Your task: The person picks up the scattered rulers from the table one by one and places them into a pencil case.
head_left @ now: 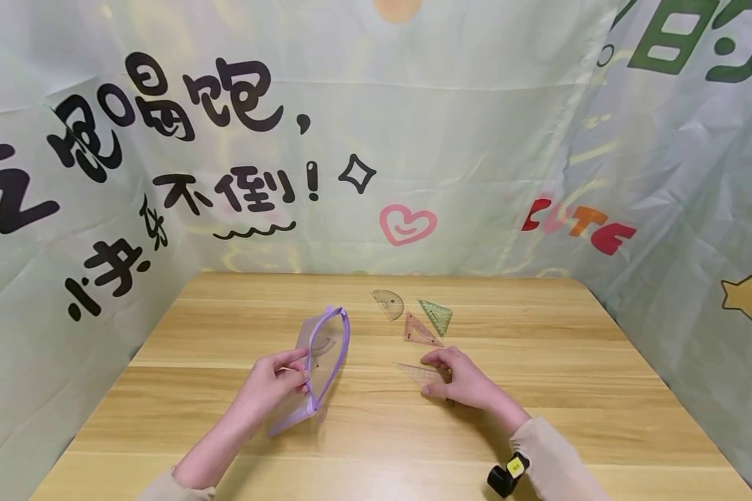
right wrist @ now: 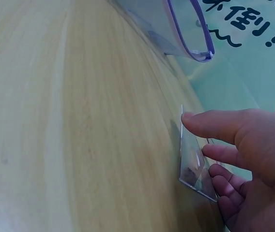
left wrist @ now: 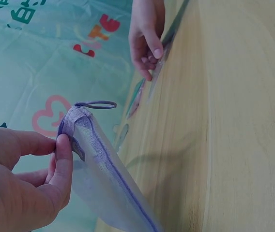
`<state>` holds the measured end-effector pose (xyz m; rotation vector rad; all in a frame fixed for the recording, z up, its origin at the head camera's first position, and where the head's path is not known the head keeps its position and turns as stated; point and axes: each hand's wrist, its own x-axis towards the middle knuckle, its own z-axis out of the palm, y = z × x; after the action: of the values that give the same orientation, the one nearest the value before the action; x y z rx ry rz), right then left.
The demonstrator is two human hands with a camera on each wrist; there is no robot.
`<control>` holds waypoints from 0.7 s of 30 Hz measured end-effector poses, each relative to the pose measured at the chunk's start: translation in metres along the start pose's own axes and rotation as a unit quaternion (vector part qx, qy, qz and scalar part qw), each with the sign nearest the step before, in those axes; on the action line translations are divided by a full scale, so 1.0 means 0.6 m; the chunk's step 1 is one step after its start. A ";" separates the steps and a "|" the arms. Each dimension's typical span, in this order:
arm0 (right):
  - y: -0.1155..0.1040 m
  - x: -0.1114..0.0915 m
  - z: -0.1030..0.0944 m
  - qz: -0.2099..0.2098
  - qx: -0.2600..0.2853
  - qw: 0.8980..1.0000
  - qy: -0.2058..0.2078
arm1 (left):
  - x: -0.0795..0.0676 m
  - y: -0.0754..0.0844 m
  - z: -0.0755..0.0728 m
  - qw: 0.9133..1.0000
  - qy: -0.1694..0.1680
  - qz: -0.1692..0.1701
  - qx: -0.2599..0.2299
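Observation:
My left hand [head_left: 271,383] pinches the edge of a clear zip pouch [left wrist: 111,181] with purple trim between thumb and fingers. The pouch stands tilted over the table, its zipped mouth spread apart and facing right. To the right, my right hand [head_left: 466,381] grips a clear ruler with a slanted edge, a set square [right wrist: 191,157], thumb on one edge and fingertips at the opposite side. One end of this set square is tilted up from the tabletop in the right wrist view. In the head view, its right part is hidden behind the fingers.
Beyond my right hand lie a pink set square [head_left: 417,332], a green set square [head_left: 439,316] and a clear protractor [head_left: 388,304], flat on the wooden table [head_left: 225,327]. Printed cloth [head_left: 476,153] hangs around the table's back and sides. A small black device [head_left: 506,477] is by the right sleeve.

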<state>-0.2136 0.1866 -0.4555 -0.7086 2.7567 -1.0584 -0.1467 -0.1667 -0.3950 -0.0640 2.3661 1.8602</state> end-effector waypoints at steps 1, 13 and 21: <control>0.000 -0.001 0.000 0.000 -0.001 1.000 -0.001 | 0.000 0.000 0.000 1.000 0.001 -0.002 -0.001; -0.003 -0.008 -0.011 0.044 -0.022 0.999 -0.017 | -0.002 0.001 0.000 1.000 -0.001 0.004 0.003; -0.004 -0.015 -0.017 0.044 -0.014 0.999 -0.010 | -0.001 0.001 0.002 1.000 0.002 0.003 0.005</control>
<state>-0.2073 0.1952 -0.4469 -0.5927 2.7624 -0.9925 -0.1462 -0.1657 -0.3944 -0.0606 2.3808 1.8517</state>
